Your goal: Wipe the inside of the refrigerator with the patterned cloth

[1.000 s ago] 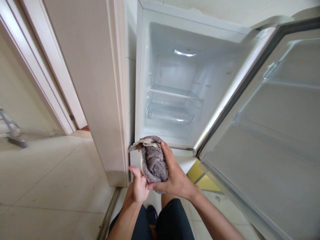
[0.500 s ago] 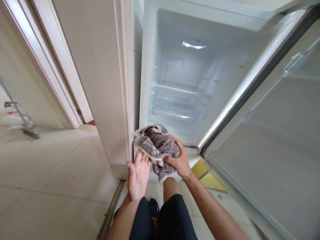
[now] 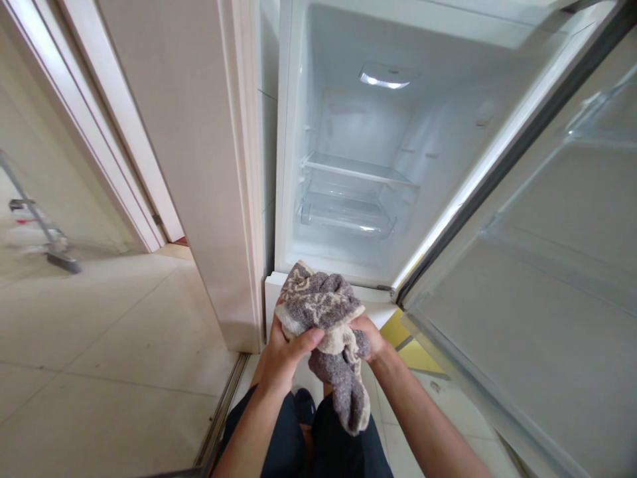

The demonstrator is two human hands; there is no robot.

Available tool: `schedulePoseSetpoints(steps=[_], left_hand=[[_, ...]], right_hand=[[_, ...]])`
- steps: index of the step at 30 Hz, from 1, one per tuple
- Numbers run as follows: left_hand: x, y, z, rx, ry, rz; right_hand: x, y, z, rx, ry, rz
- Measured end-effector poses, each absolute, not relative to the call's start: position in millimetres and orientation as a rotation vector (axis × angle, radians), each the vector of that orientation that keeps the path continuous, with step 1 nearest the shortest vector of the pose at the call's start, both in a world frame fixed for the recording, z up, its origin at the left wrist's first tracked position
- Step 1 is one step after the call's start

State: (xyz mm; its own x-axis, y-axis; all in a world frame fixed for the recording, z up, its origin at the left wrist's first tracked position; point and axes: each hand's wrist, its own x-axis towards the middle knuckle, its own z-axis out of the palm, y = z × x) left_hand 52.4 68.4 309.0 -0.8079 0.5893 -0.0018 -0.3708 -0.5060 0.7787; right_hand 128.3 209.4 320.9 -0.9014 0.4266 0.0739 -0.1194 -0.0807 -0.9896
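Observation:
A grey-brown and cream patterned cloth (image 3: 323, 302) is bunched up between my two hands, with one end hanging down over my lap. My left hand (image 3: 286, 345) grips its left side, thumb on top and fingers hidden beneath. On the other side, my right hand (image 3: 371, 337) is closed round the cloth, its fingers mostly covered by the folds. Just beyond the cloth stands an open fridge (image 3: 283, 199), lit from inside. A glass shelf (image 3: 358, 169) and a clear drawer (image 3: 348, 216) show within it.
The fridge door (image 3: 552, 252) swings wide on my right. A pale door panel (image 3: 199, 166) rises close on the left, above a metal floor track (image 3: 223, 405). A broom (image 3: 62, 260) rests farther left on the tiled floor. Yellow panels (image 3: 418, 352) lie below the fridge door.
My left hand, open beneath the cloth before, has closed on it with the thumb over the top. The cloth has been turned and lowered, and its end hangs further down.

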Motion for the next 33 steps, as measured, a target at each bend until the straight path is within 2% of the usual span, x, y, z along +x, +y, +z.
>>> schedulePoseSetpoints(steps=[3,8,15,20,25,30,33], left_hand=[[48.9,72.9,311.7,0.174,1.056,2.371],[41.7,82.4,309.0,-0.008,1.110,2.554],[41.6,87.6,303.8,-0.165,1.248,2.674],[48.0,86.1,288.1,0.386,1.443,2.410],[34.4,75.7,283.1,0.836,1.349,1.989],[23.9,70.9,290.1,1.067,1.524,1.895],[17.0,73.1,296.0,1.010,1.503,1.972]], right_hand=[[125.1,206.2,331.8,-0.319,-1.888,2.133],[126.1,207.0,331.1,-0.418,-2.064,1.578],[132.4,196.0,324.6,-0.293,-2.192,1.474],[109.9,185.5,323.3,-0.409,-1.974,1.590],[97.6,196.4,318.8,-0.582,-1.616,1.663],[98.3,218.2,307.1,-0.579,-1.508,1.524],[101.2,234.8,302.7,-0.648,-1.387,1.448]])
